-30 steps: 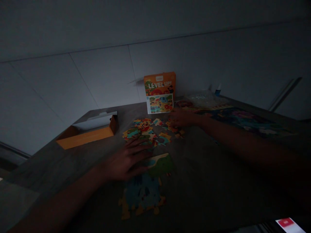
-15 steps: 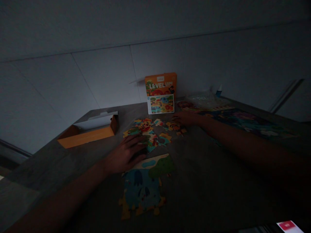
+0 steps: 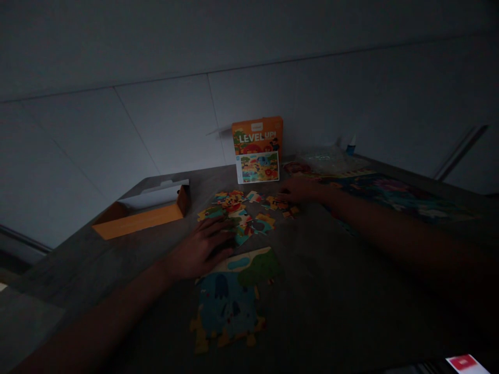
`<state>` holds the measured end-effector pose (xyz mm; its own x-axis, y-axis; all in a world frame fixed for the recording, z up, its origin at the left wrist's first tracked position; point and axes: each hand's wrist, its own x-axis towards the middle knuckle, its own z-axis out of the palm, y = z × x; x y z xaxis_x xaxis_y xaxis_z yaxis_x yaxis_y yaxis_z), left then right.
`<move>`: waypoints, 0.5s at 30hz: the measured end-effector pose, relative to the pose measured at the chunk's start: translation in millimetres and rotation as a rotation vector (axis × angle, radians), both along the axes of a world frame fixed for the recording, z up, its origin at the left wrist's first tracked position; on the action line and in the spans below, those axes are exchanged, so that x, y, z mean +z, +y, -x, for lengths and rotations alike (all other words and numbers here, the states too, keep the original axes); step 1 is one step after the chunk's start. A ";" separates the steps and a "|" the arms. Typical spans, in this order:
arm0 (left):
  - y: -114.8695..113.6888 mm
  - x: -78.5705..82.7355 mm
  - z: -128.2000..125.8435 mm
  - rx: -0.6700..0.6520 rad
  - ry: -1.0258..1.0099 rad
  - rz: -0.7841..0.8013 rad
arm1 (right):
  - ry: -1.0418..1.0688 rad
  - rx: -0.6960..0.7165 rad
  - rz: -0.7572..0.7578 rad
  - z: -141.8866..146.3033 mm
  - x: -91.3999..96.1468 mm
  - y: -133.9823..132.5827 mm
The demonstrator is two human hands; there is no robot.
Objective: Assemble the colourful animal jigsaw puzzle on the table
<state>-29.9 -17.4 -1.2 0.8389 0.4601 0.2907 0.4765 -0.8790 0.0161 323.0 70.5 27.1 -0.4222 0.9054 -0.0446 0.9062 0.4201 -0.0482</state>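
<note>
Fingers apart, my left hand [image 3: 200, 248] lies over the left edge of a pile of loose jigsaw puzzle pieces [image 3: 244, 218]. Its thumb side rests near the top of a partly joined puzzle [image 3: 228, 304], which shows a blue elephant and a green bush. At the right end of the pile, my right hand [image 3: 298, 188] reaches to several puzzle pieces [image 3: 276, 203]. Its fingertips touch or hover just over them. Dim light hides whether a piece is between those fingers.
Behind the pile stands an orange puzzle box [image 3: 257, 148] with a picture on its front. An open orange box tray [image 3: 144, 215] sits at left. At right lie another puzzle [image 3: 390, 192], a clear plastic bag [image 3: 325, 157] and a small bottle [image 3: 351, 146].
My right hand has shifted very slightly at the right end of the pile. The left hand and the joined puzzle stay where they were.
</note>
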 end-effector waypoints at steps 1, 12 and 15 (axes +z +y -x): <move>0.1 0.0 0.0 0.000 -0.001 0.004 | -0.005 0.002 0.012 1.8 0.1 -1.5; 10.7 -8.0 2.3 0.113 -0.165 -0.056 | 0.177 0.299 -0.403 54.7 -36.9 -27.1; 32.2 -15.7 8.5 0.370 -0.368 -0.087 | 0.252 0.468 -0.448 74.1 -42.8 -45.7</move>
